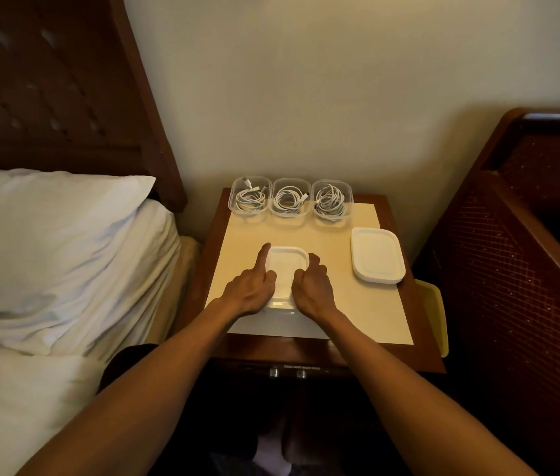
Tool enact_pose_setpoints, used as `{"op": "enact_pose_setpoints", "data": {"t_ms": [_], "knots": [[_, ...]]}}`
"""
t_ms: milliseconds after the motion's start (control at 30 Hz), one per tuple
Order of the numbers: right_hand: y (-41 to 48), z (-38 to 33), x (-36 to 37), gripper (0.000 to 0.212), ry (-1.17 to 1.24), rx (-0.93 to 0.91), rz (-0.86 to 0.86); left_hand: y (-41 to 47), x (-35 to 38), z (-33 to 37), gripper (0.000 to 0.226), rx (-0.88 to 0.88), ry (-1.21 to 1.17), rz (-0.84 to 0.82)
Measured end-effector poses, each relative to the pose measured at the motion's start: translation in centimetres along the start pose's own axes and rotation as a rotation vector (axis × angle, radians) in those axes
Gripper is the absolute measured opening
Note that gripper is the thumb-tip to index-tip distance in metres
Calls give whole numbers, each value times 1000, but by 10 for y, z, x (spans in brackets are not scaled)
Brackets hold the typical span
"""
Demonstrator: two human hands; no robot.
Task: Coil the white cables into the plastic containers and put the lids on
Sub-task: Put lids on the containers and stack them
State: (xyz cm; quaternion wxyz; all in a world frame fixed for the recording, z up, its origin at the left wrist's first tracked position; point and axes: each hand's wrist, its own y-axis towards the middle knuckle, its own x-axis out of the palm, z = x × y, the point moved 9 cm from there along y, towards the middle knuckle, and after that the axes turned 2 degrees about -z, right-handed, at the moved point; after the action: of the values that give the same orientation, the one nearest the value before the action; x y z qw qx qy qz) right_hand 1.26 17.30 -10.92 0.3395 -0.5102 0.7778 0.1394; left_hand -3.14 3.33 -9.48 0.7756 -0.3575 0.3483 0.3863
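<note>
A white lid (285, 266) is held at the centre of the frame, on a cream mat (357, 310) laid over a wooden nightstand (424, 359). The left hand (249, 290) is set against the lid's left edge: its index finger is stretched straight along that edge, while the other fingers are curled in and the thumb is laid on the lid. The right hand (311, 290) is closed on the lid's right edge, fingers curled. What lies under the lid is hidden.

Above the hands, three clear containers are lined up in a row at the mat's far edge: the left container (249, 197), the middle container (289, 199) and the right container (332, 201). A coiled white cable (289, 201) is seen in each, and all three are uncovered. More lids (376, 254) are kept at the right of the mat, apart from the hands. A white pillow (48, 242) is seen at the left of the frame.
</note>
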Motion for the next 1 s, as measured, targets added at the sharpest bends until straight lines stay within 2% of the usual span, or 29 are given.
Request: {"op": "enact_pose_setpoints", "data": {"t_ms": [200, 467, 733, 1000], "knots": [[3, -3, -2, 48, -23, 13, -53, -5, -1, 2, 64, 2, 159, 63], [-3, -2, 0, 54, -53, 0, -9, 2, -2, -2, 64, 19, 183, 64], [-5, -8, -5, 53, -194, -96, 50, 0, -9, 1, 58, 59, 85, 212], [-6, -6, -5, 49, -100, -59, 124, 5, -7, -5, 57, 93, -54, 272]]}}
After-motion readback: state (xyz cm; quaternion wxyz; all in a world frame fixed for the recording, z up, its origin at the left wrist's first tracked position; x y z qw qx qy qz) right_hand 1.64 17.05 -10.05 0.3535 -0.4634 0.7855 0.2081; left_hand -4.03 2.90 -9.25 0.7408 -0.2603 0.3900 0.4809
